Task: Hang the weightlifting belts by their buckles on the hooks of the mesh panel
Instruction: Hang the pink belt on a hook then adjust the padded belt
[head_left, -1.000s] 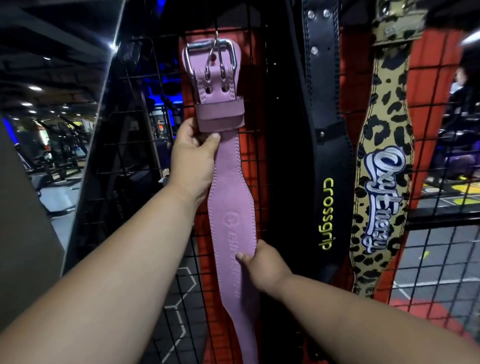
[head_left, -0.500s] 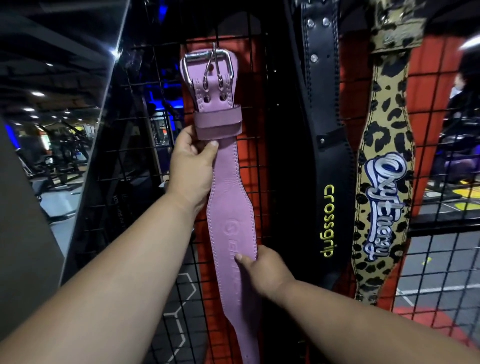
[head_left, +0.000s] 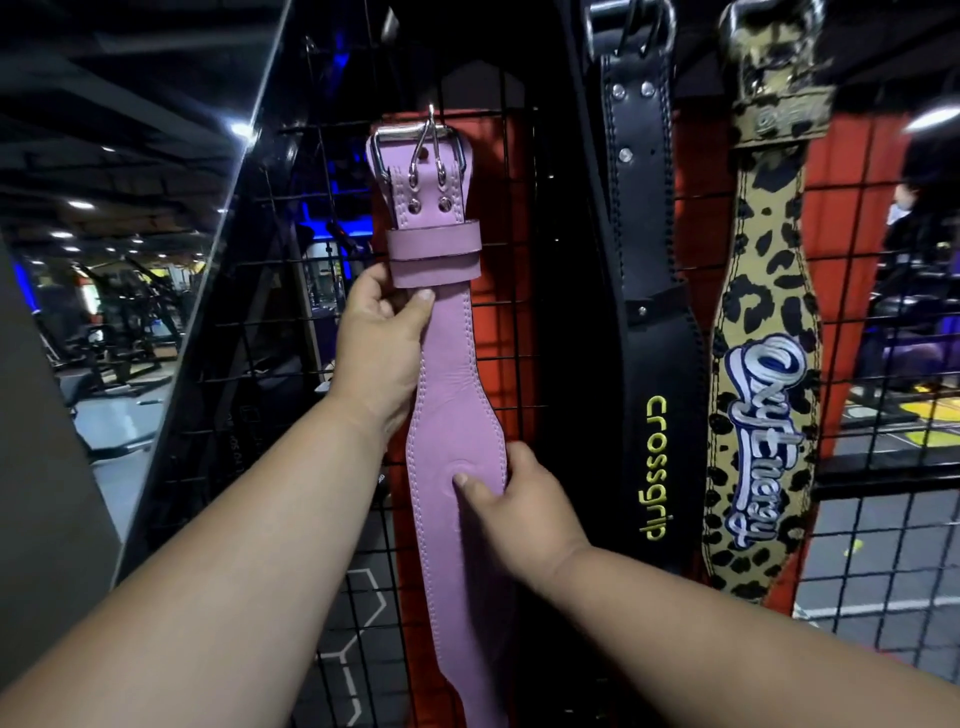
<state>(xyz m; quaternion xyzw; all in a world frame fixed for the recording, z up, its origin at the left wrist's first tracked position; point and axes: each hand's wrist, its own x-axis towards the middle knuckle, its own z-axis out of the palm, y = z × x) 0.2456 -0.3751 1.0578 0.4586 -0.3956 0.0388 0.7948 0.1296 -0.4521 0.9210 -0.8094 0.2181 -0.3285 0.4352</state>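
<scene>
Mesh panel (head_left: 519, 322), pink belt (head_left: 452, 415) seemingly hooked, left hand (head_left: 382, 332) and right hand (head_left: 519, 499) fingers clamped on it

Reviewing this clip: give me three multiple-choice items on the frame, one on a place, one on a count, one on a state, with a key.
1. Where does the black leather belt with yellow lettering hang?
A. Left of the pink leather belt
B. Between the pink leather belt and the leopard-print belt
C. Right of the leopard-print belt

2. How many belts are seen on the black wire mesh panel?
A. Two
B. Three
C. Five

3. How does the left hand stand?
A. Closed on the pink belt just below its keeper loop
B. Open, away from the belt
C. Gripping the metal buckle

Key: 1 B, the pink leather belt is to its left and the leopard-print belt to its right. 2 B, pink, black and leopard. 3 A, the thumb lies across the strap below the loop, while the right hand holds the belt lower down.
</scene>
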